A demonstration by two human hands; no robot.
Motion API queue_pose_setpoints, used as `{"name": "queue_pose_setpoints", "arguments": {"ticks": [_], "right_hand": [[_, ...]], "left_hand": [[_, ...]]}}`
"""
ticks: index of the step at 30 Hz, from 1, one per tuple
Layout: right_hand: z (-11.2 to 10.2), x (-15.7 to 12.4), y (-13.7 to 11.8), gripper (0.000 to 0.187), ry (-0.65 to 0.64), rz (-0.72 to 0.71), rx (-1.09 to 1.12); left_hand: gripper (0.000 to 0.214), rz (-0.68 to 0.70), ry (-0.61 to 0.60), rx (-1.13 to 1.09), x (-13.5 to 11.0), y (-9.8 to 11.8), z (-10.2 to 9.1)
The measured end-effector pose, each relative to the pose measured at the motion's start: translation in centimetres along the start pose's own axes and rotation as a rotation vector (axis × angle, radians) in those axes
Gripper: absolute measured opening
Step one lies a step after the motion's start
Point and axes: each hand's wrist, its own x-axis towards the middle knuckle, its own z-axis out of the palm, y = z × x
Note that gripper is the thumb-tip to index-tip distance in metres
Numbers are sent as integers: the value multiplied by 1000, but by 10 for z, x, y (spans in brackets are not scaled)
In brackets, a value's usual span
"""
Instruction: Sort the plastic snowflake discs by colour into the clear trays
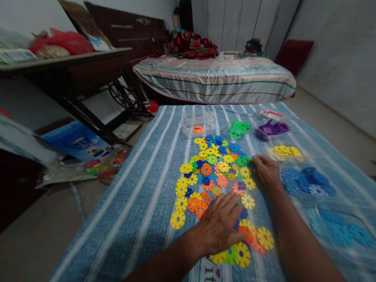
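Note:
Notched plastic snowflake discs (206,169) in yellow, orange, blue and green lie spread in a loose patch on the striped cloth. My left hand (221,223) rests palm down over the nearer part of them, its fingers stretched out and hiding some. At the patch's right edge is my right hand (267,170), its fingers curled in. Its fingertips are beside a green disc (246,159); whatever they hold, if anything, is hidden. Yellow discs (265,238) lie between my forearms.
Clear plastic boxes hold sorted discs: orange (198,129), green (239,129), purple (274,128), yellow (286,151), dark blue (310,182) and light blue (342,231). Beyond the table stands a bed (217,78). A sewing-machine table (88,58) is at the left.

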Motion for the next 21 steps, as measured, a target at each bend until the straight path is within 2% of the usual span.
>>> {"name": "queue_pose_setpoints", "arguments": {"ticks": [13,21], "right_hand": [[1,0,2,33,-9,-13,11],[1,0,2,31,1,-7,23]], "left_hand": [[52,58,-20,-83,2,0,-4],[58,103,-36,-136,0,2,-5]]}}
